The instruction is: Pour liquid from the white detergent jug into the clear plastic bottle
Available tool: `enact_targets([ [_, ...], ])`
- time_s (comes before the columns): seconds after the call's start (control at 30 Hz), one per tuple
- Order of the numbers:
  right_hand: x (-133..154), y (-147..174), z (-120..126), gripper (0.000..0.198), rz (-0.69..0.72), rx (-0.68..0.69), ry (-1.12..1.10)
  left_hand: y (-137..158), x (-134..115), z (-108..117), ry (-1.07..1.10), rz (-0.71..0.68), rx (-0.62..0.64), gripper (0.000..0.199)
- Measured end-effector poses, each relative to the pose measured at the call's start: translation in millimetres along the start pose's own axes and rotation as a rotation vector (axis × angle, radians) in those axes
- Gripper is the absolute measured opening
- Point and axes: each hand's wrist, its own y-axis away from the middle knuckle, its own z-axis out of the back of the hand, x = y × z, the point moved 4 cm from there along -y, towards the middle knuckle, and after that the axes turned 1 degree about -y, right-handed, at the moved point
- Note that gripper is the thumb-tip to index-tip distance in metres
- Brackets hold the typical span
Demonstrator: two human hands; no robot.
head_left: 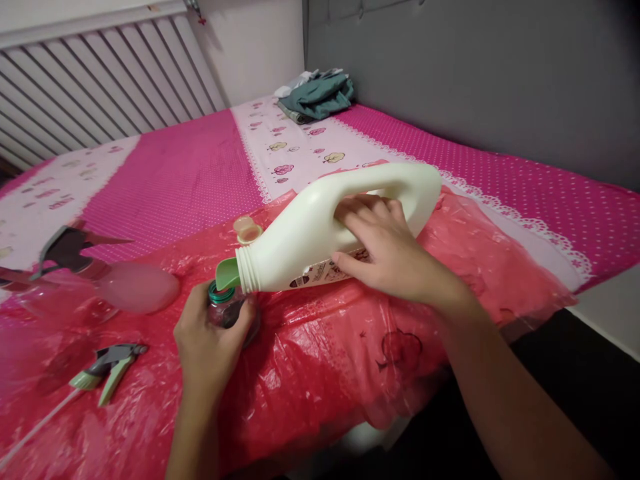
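Observation:
A large cream-coloured plastic jug lies tilted nearly on its side, its green pouring spout pointing left. My right hand is closed around the jug's handle. Under the spout stands a small clear bottle with a green threaded neck, and my left hand is wrapped round it. The spout's lip is right over the bottle's mouth; whether liquid is flowing cannot be seen. Behind the jug's neck is a translucent cap. A grey and green spray trigger with a thin tube lies left of my left hand.
Red plastic sheeting covers the near part of a bed with a pink patterned bedspread. Spray bottles lie at the left. Folded clothes are by the grey headboard. A radiator stands behind.

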Motion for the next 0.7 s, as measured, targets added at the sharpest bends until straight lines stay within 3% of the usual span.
enact_targets([
  [0.53, -1.1, 0.6, 1.7, 0.067, -0.01, 0.083, -0.015, 1.3, -1.0, -0.2, 0.007, -0.004, -0.002, 0.036],
  [0.7, -0.2, 0.3, 2.0, 0.065, 0.0, 0.049, 0.005, 1.1, -1.7, 0.5, 0.007, 0.002, -0.006, 0.037],
])
